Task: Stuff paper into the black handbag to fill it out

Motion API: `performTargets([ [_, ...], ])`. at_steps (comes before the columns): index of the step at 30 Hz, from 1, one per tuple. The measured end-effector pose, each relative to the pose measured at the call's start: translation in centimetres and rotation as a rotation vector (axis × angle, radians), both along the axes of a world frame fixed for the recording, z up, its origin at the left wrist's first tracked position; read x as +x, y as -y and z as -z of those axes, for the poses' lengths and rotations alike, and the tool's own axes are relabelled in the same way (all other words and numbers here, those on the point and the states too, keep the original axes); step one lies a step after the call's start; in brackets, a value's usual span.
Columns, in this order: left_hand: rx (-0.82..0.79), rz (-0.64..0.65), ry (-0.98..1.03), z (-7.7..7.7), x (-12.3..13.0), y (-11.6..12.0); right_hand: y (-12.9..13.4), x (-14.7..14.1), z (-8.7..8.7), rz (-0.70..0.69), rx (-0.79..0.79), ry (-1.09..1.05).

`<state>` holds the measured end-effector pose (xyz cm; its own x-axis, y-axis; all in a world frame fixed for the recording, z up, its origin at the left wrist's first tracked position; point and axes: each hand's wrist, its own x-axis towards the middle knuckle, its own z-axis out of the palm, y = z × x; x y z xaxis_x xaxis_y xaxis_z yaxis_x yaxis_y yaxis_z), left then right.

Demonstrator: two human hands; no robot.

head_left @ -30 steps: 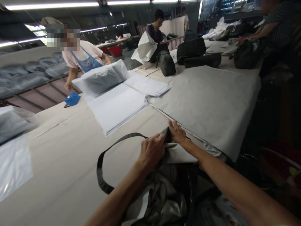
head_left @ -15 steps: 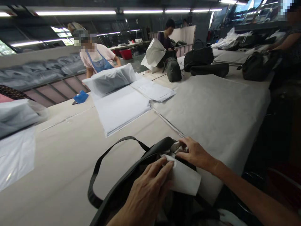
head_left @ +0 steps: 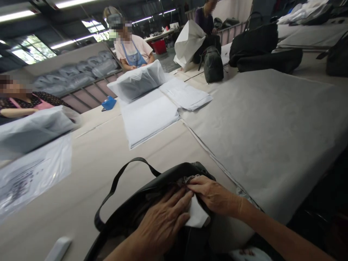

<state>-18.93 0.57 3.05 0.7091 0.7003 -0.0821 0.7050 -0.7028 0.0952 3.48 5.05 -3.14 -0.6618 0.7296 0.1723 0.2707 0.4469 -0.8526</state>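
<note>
A black bag (head_left: pixel 163 177) lies open at the table's near edge, its strap (head_left: pixel 115 188) looped out to the left. Inside the bag, my left hand (head_left: pixel 163 217) is open, its fingers stretched flat and the fingertips close to my right hand. Bent in from the right side, my right hand (head_left: pixel 210 194) has its fingers closed on crumpled paper (head_left: pixel 187 178) at the far end of the opening; the fingertips are partly hidden. Beneath both hands a piece of white paper (head_left: pixel 198 215) shows against the dark interior.
Stacked white sheets (head_left: pixel 152 116) and a wrapped bag (head_left: pixel 138 81) lie ahead, with a co-worker behind them. Another wrapped bag (head_left: pixel 38 127) is at the left by a second person. Grey paper (head_left: pixel 261 119) covers the right side. Black bags (head_left: pixel 252 45) stand farther back.
Both hands have moved deeper into the bag and closer together. The white paper has gone farther in, with less of it showing. The view has swung to the right and down.
</note>
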Motion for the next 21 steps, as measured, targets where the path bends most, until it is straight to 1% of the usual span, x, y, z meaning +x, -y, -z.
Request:
performTargets([
  [2,-0.025,-0.063,-0.022,-0.1,0.4,0.5,0.4,0.9,-0.1,0.087,0.026,0.019],
  [4,-0.074,-0.132,-0.033,-0.1,0.9,0.8,0.8,1.5,-0.1,0.167,0.033,0.085],
  [5,-0.100,-0.171,-0.033,-0.1,1.2,0.8,0.9,1.6,-0.2,0.170,0.026,0.123],
  [8,-0.145,-0.294,-0.018,0.2,2.2,0.9,0.8,1.7,0.1,0.087,0.025,0.211],
  [11,-0.158,-0.357,-0.005,0.4,2.9,1.1,-0.4,2.1,0.5,0.009,-0.012,0.177],
  [13,-0.156,-0.371,-0.006,0.4,3.3,1.4,-1.7,2.3,0.4,0.025,-0.058,0.129],
  [15,-0.151,-0.389,-0.012,0.4,3.6,1.7,-2.9,1.8,-0.1,0.124,-0.054,0.116],
  [17,-0.152,-0.409,-0.017,0.5,3.9,1.9,-3.9,0.2,-1.0,0.198,0.065,0.117],
  [19,-0.149,-0.433,-0.027,0.8,4.2,2.0,-4.6,-2.3,-2.0,0.141,0.261,0.137],
  [21,-0.138,-0.464,-0.040,1.1,4.3,2.1,-5.2,-5.1,-2.6,0.031,0.437,0.192],
])
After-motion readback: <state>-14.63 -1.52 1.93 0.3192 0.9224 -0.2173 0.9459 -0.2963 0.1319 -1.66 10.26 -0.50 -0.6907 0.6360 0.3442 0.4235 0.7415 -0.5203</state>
